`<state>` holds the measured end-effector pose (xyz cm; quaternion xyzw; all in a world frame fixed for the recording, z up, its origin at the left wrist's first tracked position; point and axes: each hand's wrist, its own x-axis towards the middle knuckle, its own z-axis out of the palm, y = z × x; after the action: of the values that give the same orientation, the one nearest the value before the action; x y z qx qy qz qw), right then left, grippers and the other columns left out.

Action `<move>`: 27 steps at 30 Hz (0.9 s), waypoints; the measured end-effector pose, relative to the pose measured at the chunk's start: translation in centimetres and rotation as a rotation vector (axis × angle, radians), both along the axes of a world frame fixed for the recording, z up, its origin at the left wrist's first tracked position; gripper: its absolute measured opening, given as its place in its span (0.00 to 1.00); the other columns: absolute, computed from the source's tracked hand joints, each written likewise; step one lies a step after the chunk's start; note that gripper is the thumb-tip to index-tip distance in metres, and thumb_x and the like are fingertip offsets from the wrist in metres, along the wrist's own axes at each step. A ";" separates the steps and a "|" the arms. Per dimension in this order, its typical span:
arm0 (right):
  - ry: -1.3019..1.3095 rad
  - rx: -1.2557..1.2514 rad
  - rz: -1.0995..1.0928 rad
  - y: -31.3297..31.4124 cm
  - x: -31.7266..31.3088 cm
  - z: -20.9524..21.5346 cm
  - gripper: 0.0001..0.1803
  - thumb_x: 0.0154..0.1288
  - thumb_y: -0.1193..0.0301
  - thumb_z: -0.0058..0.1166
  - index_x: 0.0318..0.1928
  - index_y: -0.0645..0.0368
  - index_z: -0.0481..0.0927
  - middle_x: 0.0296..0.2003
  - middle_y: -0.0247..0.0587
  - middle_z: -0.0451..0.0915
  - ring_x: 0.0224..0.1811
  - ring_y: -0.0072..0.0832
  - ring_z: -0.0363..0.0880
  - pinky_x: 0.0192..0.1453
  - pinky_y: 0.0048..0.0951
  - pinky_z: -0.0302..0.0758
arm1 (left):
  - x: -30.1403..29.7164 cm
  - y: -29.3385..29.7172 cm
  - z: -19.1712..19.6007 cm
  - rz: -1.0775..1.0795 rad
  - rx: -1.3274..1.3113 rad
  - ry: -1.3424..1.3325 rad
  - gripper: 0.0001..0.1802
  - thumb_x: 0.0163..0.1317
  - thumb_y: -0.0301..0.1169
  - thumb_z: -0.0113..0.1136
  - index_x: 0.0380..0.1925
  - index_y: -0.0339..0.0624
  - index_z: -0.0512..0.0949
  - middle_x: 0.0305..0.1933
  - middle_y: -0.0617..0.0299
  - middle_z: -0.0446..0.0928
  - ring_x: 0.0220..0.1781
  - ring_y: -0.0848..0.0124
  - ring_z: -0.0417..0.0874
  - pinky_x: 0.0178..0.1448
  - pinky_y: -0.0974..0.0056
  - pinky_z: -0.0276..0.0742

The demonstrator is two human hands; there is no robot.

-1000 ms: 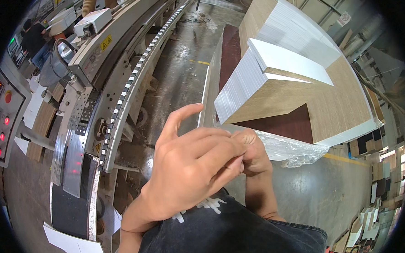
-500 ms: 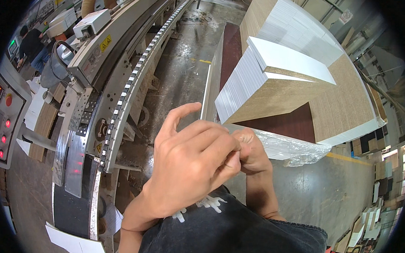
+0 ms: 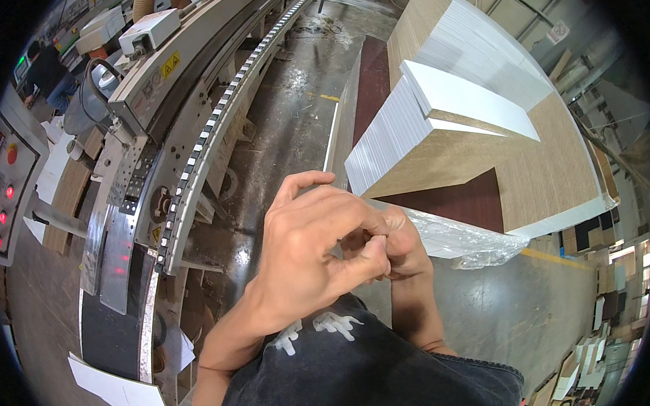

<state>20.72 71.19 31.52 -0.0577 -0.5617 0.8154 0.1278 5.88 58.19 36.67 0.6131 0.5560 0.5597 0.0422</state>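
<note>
My left hand (image 3: 308, 237) and my right hand (image 3: 407, 246) meet in front of my dark shirt (image 3: 363, 370). The left thumb and fingers bend into a pinch against the fingertips of the right hand, and one left finger curves up apart from the rest. On the right, my fingers are curled in and closed. Whatever may be held between the fingertips is hidden or too small to make out. Neither hand touches the stack of white-faced boards (image 3: 446, 130) beyond them or the machine to the left.
A long machine with a chain-like conveyor track (image 3: 207, 128) runs along the left. Its control panel (image 3: 16, 171) has lit red buttons. White boards (image 3: 122, 390) lie by its near end. Plastic wrap (image 3: 467, 243) hangs at the pallet's near edge. Another person (image 3: 50, 76) stands far left.
My left thumb has come up into view against the right fingertips, and the left hand has turned and shifted slightly right. The hands stay together.
</note>
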 end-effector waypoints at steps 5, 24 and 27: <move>0.055 -0.039 0.048 -0.1 -0.1 0.2 0.40 0.56 0.32 0.64 0.24 0.64 0.82 0.17 0.37 0.79 0.20 0.27 0.81 0.24 0.27 0.76 | -0.3 -0.1 -0.2 -0.038 0.010 -0.030 0.03 0.55 0.28 0.70 0.28 0.45 0.84 0.32 0.66 0.88 0.40 0.68 0.90 0.66 0.52 0.72; 0.117 -0.085 -0.031 0.3 2.1 -0.8 0.36 0.60 0.39 0.68 0.33 0.68 0.85 0.23 0.42 0.84 0.21 0.23 0.83 0.22 0.23 0.77 | 1.5 0.3 1.5 0.058 0.113 0.286 0.08 0.52 0.28 0.76 0.33 0.49 0.88 0.33 0.71 0.89 0.42 0.72 0.91 0.65 0.49 0.76; 0.153 -0.121 -0.063 0.0 2.1 -0.4 0.33 0.62 0.44 0.69 0.33 0.69 0.85 0.26 0.45 0.86 0.22 0.24 0.84 0.22 0.23 0.77 | 1.9 0.3 1.5 0.088 0.123 0.341 0.09 0.50 0.28 0.78 0.31 0.50 0.87 0.31 0.71 0.88 0.40 0.73 0.91 0.66 0.49 0.77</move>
<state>22.82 71.23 31.13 -0.0206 -0.4981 0.8453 0.1921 7.76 58.48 38.17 0.6757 0.5460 0.4818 -0.1148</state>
